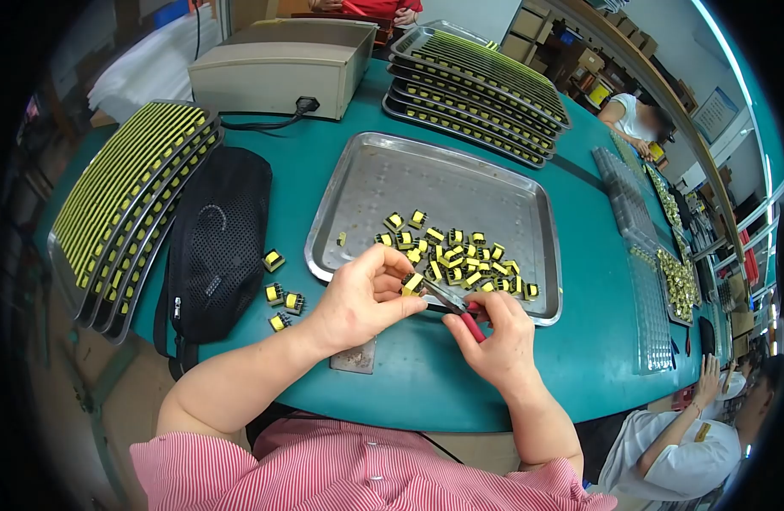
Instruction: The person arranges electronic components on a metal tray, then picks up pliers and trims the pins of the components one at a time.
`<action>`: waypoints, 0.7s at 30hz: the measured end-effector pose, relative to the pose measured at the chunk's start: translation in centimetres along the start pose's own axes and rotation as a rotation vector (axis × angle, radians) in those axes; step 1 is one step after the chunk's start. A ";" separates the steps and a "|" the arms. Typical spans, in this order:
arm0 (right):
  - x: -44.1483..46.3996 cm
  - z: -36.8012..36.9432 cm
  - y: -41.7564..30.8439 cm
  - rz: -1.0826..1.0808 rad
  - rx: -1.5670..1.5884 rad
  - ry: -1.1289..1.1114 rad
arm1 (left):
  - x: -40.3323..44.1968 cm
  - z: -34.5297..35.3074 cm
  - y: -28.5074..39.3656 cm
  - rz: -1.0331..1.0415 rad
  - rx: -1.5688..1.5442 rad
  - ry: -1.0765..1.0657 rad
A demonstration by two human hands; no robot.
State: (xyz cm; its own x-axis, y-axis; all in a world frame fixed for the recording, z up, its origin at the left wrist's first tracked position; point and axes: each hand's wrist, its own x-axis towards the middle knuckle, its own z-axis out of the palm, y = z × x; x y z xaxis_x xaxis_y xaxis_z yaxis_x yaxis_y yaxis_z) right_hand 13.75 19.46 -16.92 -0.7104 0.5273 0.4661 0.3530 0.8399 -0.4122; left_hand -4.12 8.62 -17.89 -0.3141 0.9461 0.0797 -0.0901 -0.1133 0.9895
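Between the fingertips of my left hand (362, 294) is a small transformer (413, 284) with yellow tape and a black core. My right hand (496, 334) is closed around pliers (471, 325) with red handles, whose metal jaws point left and meet the transformer. Whether the jaws are closed on one of its pins is too small to tell. Both hands are over the near edge of a metal tray (426, 170), where several similar transformers (469, 260) lie in a loose heap. Left of my left hand, a few more transformers (274, 260) rest on the green table (392, 383).
A black mesh bag (217, 247) lies on the left, beside stacked trays of transformers (128, 204). Another tray stack (477, 94) stands at the back, near a beige machine (281, 68) with a power cable. Clear plastic trays (643, 272) line the right. Other people sit or stand around.
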 end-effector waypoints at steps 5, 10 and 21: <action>0.0 0.1 0.1 -0.009 -0.029 0.016 | 0.0 -0.1 -0.1 0.012 0.057 0.007; 0.0 0.1 0.0 -0.020 -0.061 0.031 | 0.0 0.0 -0.1 0.024 0.096 0.021; -0.1 0.4 0.5 -0.052 -0.124 0.059 | -0.1 0.2 -0.1 0.034 0.109 0.041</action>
State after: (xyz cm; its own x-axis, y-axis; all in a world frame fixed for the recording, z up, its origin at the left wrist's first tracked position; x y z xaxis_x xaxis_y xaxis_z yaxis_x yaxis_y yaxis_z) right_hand 13.72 19.78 -17.52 -0.6939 0.4860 0.5313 0.3914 0.8739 -0.2882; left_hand -3.88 8.55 -17.99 -0.3539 0.9288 0.1102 0.0240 -0.1088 0.9938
